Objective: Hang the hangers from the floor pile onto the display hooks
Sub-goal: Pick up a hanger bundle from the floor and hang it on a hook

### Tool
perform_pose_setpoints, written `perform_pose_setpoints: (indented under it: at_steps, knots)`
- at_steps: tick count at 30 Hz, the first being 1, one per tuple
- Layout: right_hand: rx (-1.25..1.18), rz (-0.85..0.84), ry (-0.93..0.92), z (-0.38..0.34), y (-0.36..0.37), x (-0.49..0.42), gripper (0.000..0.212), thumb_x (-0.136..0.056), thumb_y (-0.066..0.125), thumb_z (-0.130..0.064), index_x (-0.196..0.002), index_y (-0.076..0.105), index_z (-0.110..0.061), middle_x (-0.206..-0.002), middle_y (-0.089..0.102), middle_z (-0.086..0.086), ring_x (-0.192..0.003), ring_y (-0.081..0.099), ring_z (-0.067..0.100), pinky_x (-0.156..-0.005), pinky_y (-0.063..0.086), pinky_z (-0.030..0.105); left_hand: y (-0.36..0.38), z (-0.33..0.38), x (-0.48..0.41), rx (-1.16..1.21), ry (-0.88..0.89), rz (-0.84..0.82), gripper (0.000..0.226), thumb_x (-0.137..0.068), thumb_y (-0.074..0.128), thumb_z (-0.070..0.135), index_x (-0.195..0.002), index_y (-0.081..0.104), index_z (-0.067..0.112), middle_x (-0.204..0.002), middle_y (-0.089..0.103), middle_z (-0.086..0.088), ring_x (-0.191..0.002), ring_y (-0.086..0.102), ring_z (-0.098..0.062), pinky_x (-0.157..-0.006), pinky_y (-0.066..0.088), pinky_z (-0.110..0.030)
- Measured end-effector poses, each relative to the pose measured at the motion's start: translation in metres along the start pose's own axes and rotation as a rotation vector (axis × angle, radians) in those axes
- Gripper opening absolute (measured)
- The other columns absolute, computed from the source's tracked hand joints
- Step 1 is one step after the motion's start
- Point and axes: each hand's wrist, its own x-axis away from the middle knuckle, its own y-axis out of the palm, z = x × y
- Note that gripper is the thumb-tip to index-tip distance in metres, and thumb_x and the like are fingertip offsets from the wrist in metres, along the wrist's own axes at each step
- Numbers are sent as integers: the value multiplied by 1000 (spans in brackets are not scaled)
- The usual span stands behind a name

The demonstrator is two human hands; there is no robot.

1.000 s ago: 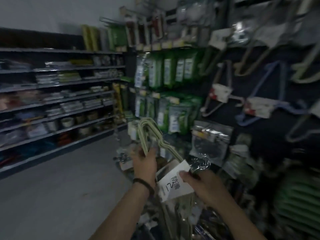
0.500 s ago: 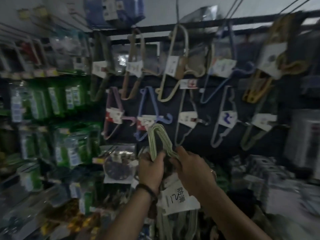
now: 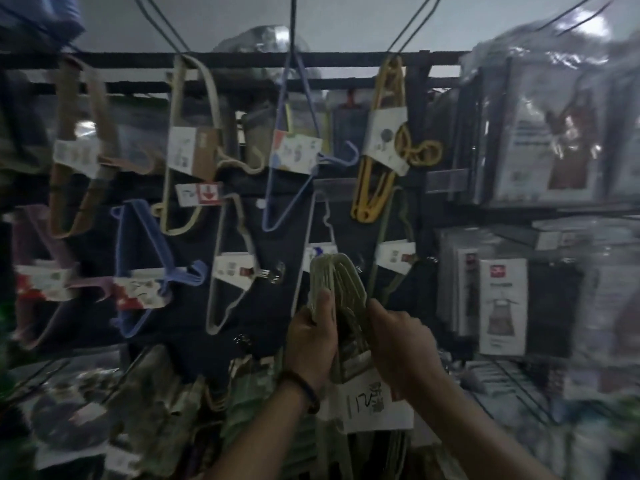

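Observation:
A bundle of pale green hangers (image 3: pixel 335 278) with a white paper label (image 3: pixel 372 405) is held upright in front of the dark display wall. My left hand (image 3: pixel 311 337) grips the bundle's left side, thumb up along it. On the bundle's right side my right hand (image 3: pixel 401 344) holds it with curled fingers. The bundle's top corner is close to a white hanger pack (image 3: pixel 320 251) on the wall. Long wire display hooks (image 3: pixel 292 26) stick out from the top bar (image 3: pixel 242 60).
Packs of hangers hang on the wall: tan (image 3: pixel 79 150), beige (image 3: pixel 194 147), blue (image 3: pixel 145 268), lilac (image 3: pixel 298 150), yellow (image 3: pixel 384 140). Boxed and bagged goods (image 3: pixel 540 140) fill shelves at the right. Packaged goods (image 3: pixel 156 393) crowd the area below.
The view has swung right and closer to the hanger wall. The bundle has stayed in both hands and now sits further right, in front of the lower row.

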Motion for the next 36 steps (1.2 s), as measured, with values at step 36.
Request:
perform_pose_setpoints:
  at_steps: [36]
  knots:
    - [255,310,87,185,-46,-136,18,-104,48,-25,-121,46,-19,-103,71,1,-86,72,31,-64,40,36,125,69,-166,-439,893,-632,38,-106,50,40,-134,66,20,-109,66,17,-99,64,6,-85,42,-4]
